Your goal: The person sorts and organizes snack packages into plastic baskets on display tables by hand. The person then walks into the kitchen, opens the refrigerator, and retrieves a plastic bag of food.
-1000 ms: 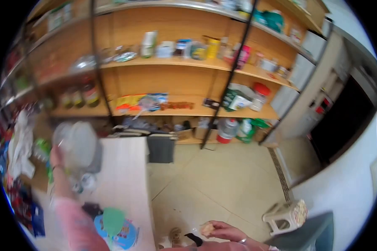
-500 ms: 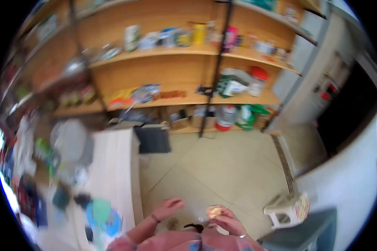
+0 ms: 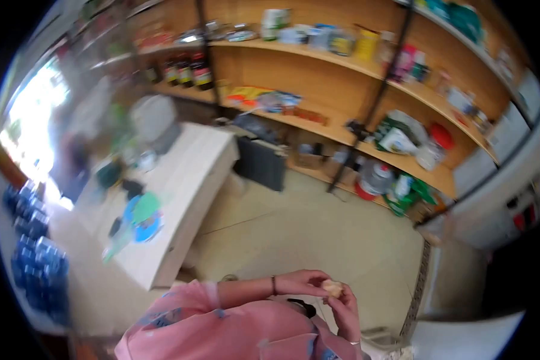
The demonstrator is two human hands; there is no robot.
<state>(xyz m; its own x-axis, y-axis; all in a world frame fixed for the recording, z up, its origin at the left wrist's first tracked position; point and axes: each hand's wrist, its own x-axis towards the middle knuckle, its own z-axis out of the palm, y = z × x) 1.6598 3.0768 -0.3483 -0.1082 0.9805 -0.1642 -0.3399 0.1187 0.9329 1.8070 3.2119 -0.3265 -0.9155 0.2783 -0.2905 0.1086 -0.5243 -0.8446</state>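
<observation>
In front of my pink shirt, my two hands meet at a small pale yellowish lump (image 3: pixel 332 288), whose exact kind I cannot make out. My right hand (image 3: pixel 345 312) grips it between thumb and fingers from the right. From the other side, my left hand (image 3: pixel 303 282) closes its fingertips on the lump's left edge. Both hands are in the air above the tiled floor (image 3: pixel 264 234), close to my body. The fingers cover part of the lump.
A pale table (image 3: pixel 192 162) at left carries a blue round item (image 3: pixel 144 219) with a green piece on it, and a whitish container (image 3: pixel 155 120). Wooden shelves (image 3: pixel 318 54) with bottles and packets line the back. Blue-capped bottles (image 3: pixel 39 270) stand far left; a stool (image 3: pixel 381 339) is low right.
My view has swung left, bringing more of the table and the window into sight. My left hand, apart from the lump before, has come over to it; my right hand keeps holding it.
</observation>
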